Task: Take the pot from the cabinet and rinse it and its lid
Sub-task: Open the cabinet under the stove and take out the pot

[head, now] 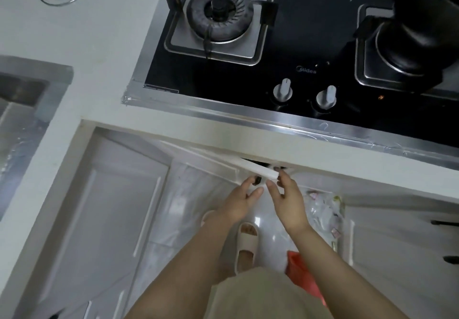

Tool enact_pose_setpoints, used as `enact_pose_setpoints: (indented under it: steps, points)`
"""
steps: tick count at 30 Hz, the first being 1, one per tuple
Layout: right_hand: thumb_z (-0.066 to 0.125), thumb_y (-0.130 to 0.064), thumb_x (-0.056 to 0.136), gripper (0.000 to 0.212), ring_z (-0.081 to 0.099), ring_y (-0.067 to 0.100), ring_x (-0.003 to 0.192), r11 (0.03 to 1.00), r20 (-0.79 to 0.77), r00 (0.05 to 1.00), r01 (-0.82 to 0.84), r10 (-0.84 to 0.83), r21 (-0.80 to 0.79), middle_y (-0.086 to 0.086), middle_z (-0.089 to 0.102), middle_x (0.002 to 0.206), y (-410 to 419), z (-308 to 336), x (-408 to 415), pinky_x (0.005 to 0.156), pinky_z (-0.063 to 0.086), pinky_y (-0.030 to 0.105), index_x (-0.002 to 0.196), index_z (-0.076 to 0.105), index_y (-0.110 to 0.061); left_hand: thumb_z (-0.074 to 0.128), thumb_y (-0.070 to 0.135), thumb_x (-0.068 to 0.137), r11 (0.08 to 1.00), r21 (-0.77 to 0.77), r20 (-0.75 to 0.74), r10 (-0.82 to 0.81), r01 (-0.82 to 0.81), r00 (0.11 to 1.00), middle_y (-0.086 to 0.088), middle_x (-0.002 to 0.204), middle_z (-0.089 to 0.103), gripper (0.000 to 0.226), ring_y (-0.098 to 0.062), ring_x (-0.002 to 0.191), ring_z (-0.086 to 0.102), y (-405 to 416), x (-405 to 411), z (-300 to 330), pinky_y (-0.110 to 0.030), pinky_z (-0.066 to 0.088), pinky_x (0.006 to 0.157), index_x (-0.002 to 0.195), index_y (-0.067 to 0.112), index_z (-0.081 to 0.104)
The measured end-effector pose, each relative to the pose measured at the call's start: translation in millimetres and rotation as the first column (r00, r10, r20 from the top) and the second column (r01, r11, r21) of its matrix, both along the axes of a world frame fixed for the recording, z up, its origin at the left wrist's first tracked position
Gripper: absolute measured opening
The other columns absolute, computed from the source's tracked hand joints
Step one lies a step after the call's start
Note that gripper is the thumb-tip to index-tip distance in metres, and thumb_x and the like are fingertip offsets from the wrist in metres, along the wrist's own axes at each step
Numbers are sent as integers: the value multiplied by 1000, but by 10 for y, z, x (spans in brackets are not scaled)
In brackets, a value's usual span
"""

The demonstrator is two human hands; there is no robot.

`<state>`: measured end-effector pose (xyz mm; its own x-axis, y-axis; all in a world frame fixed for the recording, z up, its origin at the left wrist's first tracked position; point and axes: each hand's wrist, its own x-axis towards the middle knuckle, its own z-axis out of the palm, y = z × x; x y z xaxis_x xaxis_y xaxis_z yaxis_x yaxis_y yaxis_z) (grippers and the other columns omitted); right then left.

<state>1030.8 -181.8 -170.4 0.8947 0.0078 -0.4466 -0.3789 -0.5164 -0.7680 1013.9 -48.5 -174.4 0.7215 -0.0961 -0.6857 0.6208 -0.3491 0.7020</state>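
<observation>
The pot and its lid are not in view. Under the hob, a white cabinet door (223,161) stands slightly ajar, showing a dark gap behind its top edge. My left hand (242,198) reaches the door's free end, its fingers curled at a small black handle (257,180). My right hand (285,194) is just to the right of it and pinches the door's top corner between thumb and fingers. The inside of the cabinet is hidden.
A black gas hob (285,53) lies in the white counter (99,45), with a black vessel (419,25) on its right burner. A steel sink (22,100) is at the left. On the floor lie plastic bags (323,209) and a red bag (303,276), beside my slippered feet.
</observation>
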Motion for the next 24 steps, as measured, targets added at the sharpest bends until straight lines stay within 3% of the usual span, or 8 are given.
enact_pose_setpoints:
  steps: [4, 7, 11, 13, 16, 18, 21, 24]
  points:
    - [50, -34, 93, 36, 54, 15, 116, 992, -49, 996, 85, -81, 95, 2, 60, 124, 45, 40, -216, 96, 40, 24, 127, 53, -23, 32, 48, 97, 999, 42, 29, -4, 3, 1000, -3, 138, 49, 47, -11, 117, 48, 52, -230, 42, -26, 36, 96, 141, 30, 37]
    - [48, -30, 95, 31, 55, 15, 114, 984, -48, 988, 148, -144, 95, 0, 62, 121, 110, 122, -311, 94, 35, 18, 122, 58, -18, 32, 50, 96, 978, 206, 164, 0, -35, 987, -4, 125, 58, 45, -17, 113, 55, 70, -353, 62, -28, 42, 92, 130, 27, 50]
    - [45, -29, 96, 34, 55, 19, 115, 992, 12, 994, 110, -109, -61, 5, 63, 123, 176, 181, -478, 93, 33, 18, 122, 59, -12, 46, 42, 94, 870, 365, 411, 170, -332, 896, -5, 123, 49, 41, -18, 108, 54, 162, -479, 217, -22, 42, 85, 126, 17, 50]
    - [46, -30, 96, 34, 58, 22, 110, 991, 38, 997, 77, -73, -113, 6, 66, 117, 218, 182, -632, 89, 37, 21, 119, 62, -11, 52, 40, 92, 822, 381, 525, 183, -423, 831, -8, 131, 44, 44, -19, 118, 46, 265, -544, 254, -19, 37, 89, 128, 15, 49]
    - [46, -32, 95, 33, 60, 19, 99, 986, 43, 996, 81, -76, -145, 5, 69, 109, 332, 180, -921, 82, 38, 21, 117, 63, -13, 50, 44, 91, 814, 480, 483, 65, -326, 873, -13, 153, 20, 58, -25, 142, 18, 449, -673, 239, -29, 26, 109, 142, 21, 36]
    - [47, -32, 95, 34, 58, 16, 94, 985, 28, 996, 93, -90, -144, 6, 69, 110, 431, 197, -1133, 76, 39, 15, 118, 63, -13, 45, 49, 92, 793, 571, 410, -52, -213, 910, -9, 160, 2, 64, -28, 147, -1, 588, -828, 222, -39, 11, 118, 148, 25, 25]
    - [50, -25, 95, 30, 54, 15, 83, 988, 0, 991, 132, -132, -76, 9, 66, 107, 614, 257, -1456, 53, 37, -2, 116, 63, -8, 42, 50, 93, 793, 599, 368, -153, -108, 917, -6, 161, -4, 65, -29, 148, -8, 813, -1076, 221, -46, 1, 120, 149, 27, 19]
    - [52, -24, 94, 27, 55, 8, 68, 988, 15, 994, 114, -113, -106, 7, 68, 95, 815, 284, -1781, 53, 37, 1, 111, 66, -8, 43, 49, 92, 779, 624, 333, -206, -51, 920, -3, 161, 0, 62, -27, 148, -7, 1041, -1295, 271, -49, 1, 120, 148, 30, 23]
